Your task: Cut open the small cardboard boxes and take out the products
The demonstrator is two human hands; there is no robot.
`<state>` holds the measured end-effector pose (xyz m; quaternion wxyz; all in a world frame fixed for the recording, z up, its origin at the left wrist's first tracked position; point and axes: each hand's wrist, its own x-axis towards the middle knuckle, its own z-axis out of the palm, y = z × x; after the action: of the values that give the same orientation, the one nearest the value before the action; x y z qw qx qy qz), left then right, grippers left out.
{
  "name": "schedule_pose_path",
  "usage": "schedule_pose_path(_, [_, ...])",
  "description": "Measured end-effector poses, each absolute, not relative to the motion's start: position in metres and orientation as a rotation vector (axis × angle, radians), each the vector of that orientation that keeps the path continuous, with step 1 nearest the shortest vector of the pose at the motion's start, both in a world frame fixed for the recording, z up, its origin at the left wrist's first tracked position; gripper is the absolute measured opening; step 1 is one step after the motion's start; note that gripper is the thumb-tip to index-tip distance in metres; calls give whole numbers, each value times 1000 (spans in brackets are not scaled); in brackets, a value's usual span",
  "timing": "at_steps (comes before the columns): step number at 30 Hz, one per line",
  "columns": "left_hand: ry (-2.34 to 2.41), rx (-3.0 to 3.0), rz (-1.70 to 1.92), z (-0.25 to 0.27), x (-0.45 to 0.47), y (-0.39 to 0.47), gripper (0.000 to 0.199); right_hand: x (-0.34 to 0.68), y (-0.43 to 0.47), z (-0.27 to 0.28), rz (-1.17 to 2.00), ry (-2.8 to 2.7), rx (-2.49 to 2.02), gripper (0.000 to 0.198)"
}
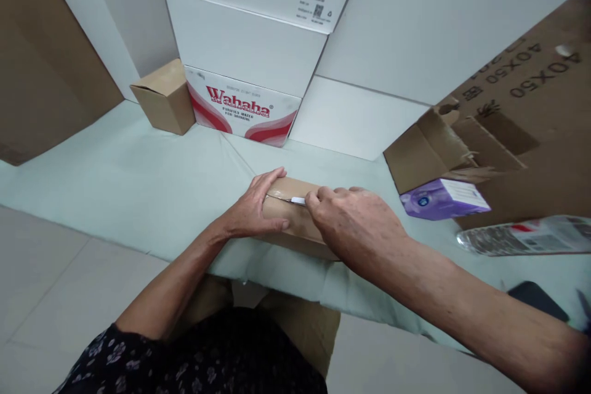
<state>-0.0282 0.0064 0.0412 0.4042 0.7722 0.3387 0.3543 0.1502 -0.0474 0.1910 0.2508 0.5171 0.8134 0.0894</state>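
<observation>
A small brown cardboard box (292,209) lies near the front edge of the table, with a seam running along its top. My left hand (249,206) grips the box at its left end, thumb on the near side and fingers over the far side. In my right hand (348,215) is a knife with a white part (298,201) showing. Its thin blade points left and lies along the seam of the box. The handle is mostly hidden inside my closed right fingers.
A small carton (168,101) and a Wahaha water box (242,108) stand at the back against white boxes. On the right are an open carton (420,151), a purple package (438,199), a clear plastic bottle (521,236) lying down and a dark flat object (538,300).
</observation>
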Motion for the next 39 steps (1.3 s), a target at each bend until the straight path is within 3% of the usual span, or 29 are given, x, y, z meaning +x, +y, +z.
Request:
schedule_pose_path(10, [887,1980,845,42,-29,7,108,177,-44,184,413,2308,1183,23])
schedule_pose_path(20, [864,2077,816,38,-32,10,96,181,-37,202,318,2313,1180,22])
schedule_pose_path(39, [891,2110,797,41,-37,9,89,245,-54,204,322,2157,1316,33])
